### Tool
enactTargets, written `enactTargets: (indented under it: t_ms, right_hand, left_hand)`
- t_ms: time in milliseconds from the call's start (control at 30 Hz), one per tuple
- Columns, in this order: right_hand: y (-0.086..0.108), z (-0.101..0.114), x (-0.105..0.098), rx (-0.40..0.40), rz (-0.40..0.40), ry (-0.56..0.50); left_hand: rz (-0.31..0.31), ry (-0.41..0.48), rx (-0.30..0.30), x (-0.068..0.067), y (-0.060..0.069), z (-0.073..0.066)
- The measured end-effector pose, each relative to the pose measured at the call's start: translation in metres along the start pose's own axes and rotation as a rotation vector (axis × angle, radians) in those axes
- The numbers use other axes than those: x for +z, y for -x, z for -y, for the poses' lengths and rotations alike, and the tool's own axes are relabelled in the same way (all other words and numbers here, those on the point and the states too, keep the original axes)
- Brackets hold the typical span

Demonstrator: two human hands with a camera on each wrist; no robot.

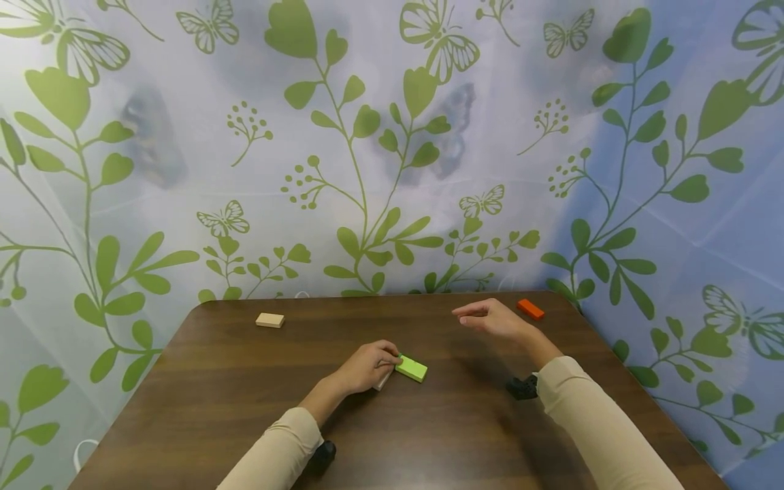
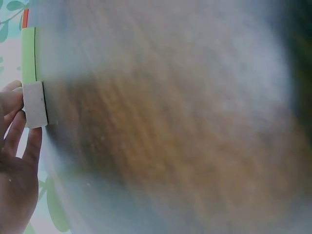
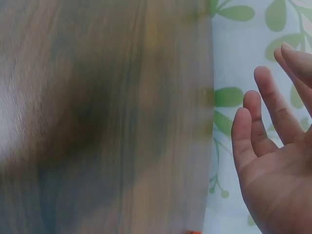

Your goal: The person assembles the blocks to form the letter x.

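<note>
My left hand (image 1: 369, 366) holds a small pale block (image 1: 384, 380) at the middle of the table, thumb and fingertips against it. In the left wrist view that pale block (image 2: 35, 105) looks greyish and stands end to end with a bright green block (image 2: 29, 54). The green block (image 1: 412, 368) lies flat just right of the left fingers in the head view. My right hand (image 1: 499, 320) hovers over the far right of the table, holding nothing. Its fingers (image 3: 278, 114) are loosely extended in the right wrist view. Nearest to it lies an orange-red block (image 1: 530, 309).
A cream block (image 1: 270, 320) lies near the back left of the brown wooden table (image 1: 245, 408). Behind the table's far edge hangs a cloth (image 1: 380, 170) printed with green leaves and butterflies, which also runs along the right side.
</note>
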State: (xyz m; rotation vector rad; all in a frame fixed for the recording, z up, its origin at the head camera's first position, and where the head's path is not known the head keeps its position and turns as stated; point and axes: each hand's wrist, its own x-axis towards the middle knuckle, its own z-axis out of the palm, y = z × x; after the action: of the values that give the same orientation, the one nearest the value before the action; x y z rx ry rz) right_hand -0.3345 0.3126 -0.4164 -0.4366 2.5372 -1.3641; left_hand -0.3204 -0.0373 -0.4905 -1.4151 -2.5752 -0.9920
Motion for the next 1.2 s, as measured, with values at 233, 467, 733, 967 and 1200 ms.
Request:
enactTargets:
  t_ms: [233,467,733,967,1200]
  right_hand:
    - [0.008,-0.007,-0.022,0.007,-0.062,0.075]
    - [0.018,-0.016,-0.044,0.002,-0.104,0.134]
    - [0.028,-0.034,-0.063,0.035,-0.211,0.161]
    - [0.031,-0.053,-0.071,0.036,-0.298,0.194]
    - [0.035,-0.068,-0.078,0.055,-0.313,0.154]
  left_hand:
    - [0.003,-0.022,0.002,0.001,0.001,0.001]
    - [0.010,-0.047,0.003,0.002,0.002,0.002]
    - [0.008,-0.043,0.006,0.002,0.001,0.002]
    - [0.012,-0.038,-0.023,0.002,0.002,0.000]
    - [0.000,-0.069,0.019,0.001,0.000,0.000]
